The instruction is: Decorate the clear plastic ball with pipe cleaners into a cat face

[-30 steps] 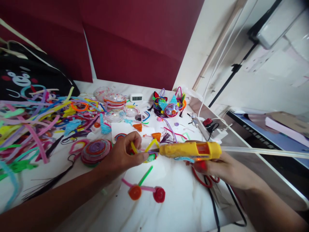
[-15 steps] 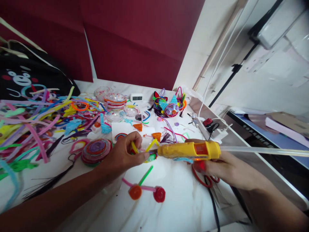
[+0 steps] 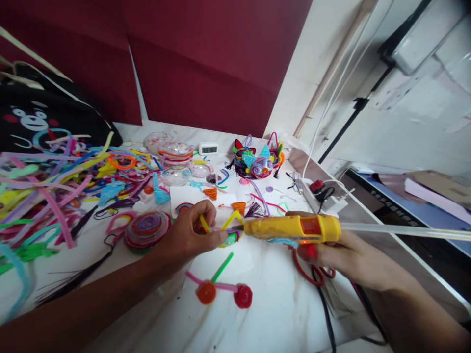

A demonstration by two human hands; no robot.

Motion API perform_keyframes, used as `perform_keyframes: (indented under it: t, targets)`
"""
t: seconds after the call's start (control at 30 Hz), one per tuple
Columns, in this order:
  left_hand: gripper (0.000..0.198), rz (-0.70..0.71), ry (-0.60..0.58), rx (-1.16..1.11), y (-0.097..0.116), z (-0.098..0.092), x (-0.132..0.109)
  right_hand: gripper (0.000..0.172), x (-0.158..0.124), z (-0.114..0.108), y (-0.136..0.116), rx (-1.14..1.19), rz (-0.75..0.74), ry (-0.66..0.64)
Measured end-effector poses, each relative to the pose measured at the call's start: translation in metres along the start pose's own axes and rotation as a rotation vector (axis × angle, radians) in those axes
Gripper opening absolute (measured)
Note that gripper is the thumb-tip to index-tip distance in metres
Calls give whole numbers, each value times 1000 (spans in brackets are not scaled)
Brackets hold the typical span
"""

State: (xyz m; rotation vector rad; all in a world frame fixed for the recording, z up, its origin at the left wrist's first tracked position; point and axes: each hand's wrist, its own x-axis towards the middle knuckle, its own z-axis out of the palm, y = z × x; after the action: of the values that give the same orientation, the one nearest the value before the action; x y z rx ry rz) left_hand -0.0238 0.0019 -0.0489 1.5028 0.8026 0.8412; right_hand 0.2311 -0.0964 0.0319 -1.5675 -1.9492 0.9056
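My left hand (image 3: 195, 226) pinches a small multicoloured pipe-cleaner piece (image 3: 232, 239), with yellow bent strips and a green patch showing beyond my fingertips. In my right hand (image 3: 342, 257) is a yellow hot glue gun (image 3: 290, 228), lying sideways with a red light glowing by my fingers. A long clear glue stick (image 3: 397, 228) juts from its back end. The nozzle points left, right beside the pipe-cleaner piece; whether it touches, I cannot tell. Below lie an orange coil (image 3: 206, 292) and a red coil (image 3: 243, 295) joined by pink pipe cleaner, with a green stem.
A heap of loose pipe cleaners (image 3: 55, 186) covers the left side. A coiled round disc (image 3: 147, 231) sits near my left wrist. Clear bowls (image 3: 175, 159), a small digital clock (image 3: 208, 148) and finished colourful pieces (image 3: 259, 159) stand at the back. A power strip (image 3: 326, 196) lies right.
The glue gun in my right hand has drawn slightly to the right, its nozzle backing off from the piece. My left hand has stayed in place.
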Motion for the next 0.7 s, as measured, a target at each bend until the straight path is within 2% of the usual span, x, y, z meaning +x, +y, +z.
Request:
perform_keyframes:
  t: [0.3, 0.57, 0.7]
  targets:
    - [37, 13, 4, -18, -1, 0, 1, 23, -5, 0, 8, 33, 137, -5]
    - [37, 6, 8, 8, -1, 0, -1, 22, -3, 1, 9, 14, 126, -19]
    - [36, 38, 17, 65, -1, 0, 0, 15, 1, 1, 1, 5, 17, -16]
